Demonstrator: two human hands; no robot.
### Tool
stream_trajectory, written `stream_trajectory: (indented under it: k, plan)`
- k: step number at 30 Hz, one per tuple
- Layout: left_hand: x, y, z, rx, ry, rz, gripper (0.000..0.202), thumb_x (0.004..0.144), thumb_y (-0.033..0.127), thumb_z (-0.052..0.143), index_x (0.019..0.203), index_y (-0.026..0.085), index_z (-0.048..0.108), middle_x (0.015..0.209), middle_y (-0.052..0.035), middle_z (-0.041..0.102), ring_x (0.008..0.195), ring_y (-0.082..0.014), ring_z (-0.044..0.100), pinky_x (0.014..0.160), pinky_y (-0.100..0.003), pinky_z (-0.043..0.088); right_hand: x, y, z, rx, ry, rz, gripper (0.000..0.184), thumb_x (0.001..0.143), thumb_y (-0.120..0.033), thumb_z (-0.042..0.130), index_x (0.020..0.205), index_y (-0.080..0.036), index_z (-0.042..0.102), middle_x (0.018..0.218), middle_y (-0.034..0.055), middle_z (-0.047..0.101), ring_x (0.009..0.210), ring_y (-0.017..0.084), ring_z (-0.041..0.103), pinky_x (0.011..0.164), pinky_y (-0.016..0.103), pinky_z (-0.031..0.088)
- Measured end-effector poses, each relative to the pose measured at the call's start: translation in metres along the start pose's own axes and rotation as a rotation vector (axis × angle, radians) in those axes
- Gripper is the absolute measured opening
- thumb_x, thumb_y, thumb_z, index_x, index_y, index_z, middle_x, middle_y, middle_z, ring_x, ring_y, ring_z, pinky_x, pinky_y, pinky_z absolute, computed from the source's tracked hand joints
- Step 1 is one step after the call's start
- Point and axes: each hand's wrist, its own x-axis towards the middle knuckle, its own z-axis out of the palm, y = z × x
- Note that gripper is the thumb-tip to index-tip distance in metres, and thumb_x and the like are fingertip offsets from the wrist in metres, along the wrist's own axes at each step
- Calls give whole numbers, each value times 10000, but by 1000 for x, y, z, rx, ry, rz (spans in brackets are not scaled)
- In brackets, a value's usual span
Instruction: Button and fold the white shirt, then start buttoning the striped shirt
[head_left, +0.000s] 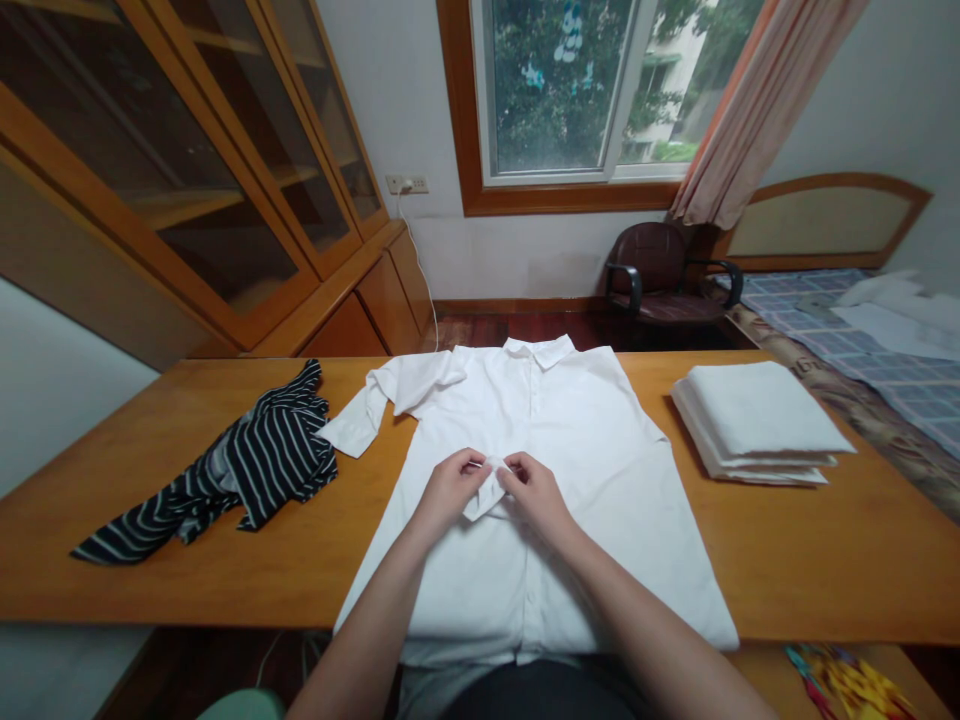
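A white shirt [585, 440] lies spread flat on the wooden table [825, 560], collar at the far side, one sleeve folded out to the left. Over the middle of the shirt, my left hand [448, 489] and my right hand [534, 490] meet, fingers closed in a pinch. Both grip a small folded piece of the shirt's white fabric [486, 492], lifted slightly off the surface.
A dark striped garment [247, 465] lies crumpled on the table's left part. A stack of folded white cloth [757, 420] sits at the right. Behind the table are a dark armchair [664, 270], a bed [885, 350], a glass-door cabinet [225, 170] and a window [592, 80].
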Motion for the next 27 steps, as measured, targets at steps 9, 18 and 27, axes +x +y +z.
stream_trajectory:
  k: [9,18,27]
  plan:
    - [5,-10,1,-53,67,28,201,779,359,637,881,189,610,795,-9,671,727,-152,639,647,-232,486,1,6,-1,-72,20,-52,193,853,-363,599,838,-193,688,753,6,690,697,166,598,664,266,427]
    - [9,-10,5,21,56,81,217,781,370,646,869,182,707,871,-54,736,820,-202,672,749,-285,520,1,10,-2,-153,3,-120,149,875,-299,587,894,-203,700,853,28,720,784,180,632,745,280,452]
    - [10,-9,1,75,38,94,235,784,391,629,806,178,727,853,-59,732,821,-212,669,751,-288,516,1,5,-2,-153,2,-136,155,893,-295,570,900,-206,696,877,33,718,813,184,631,770,289,456]
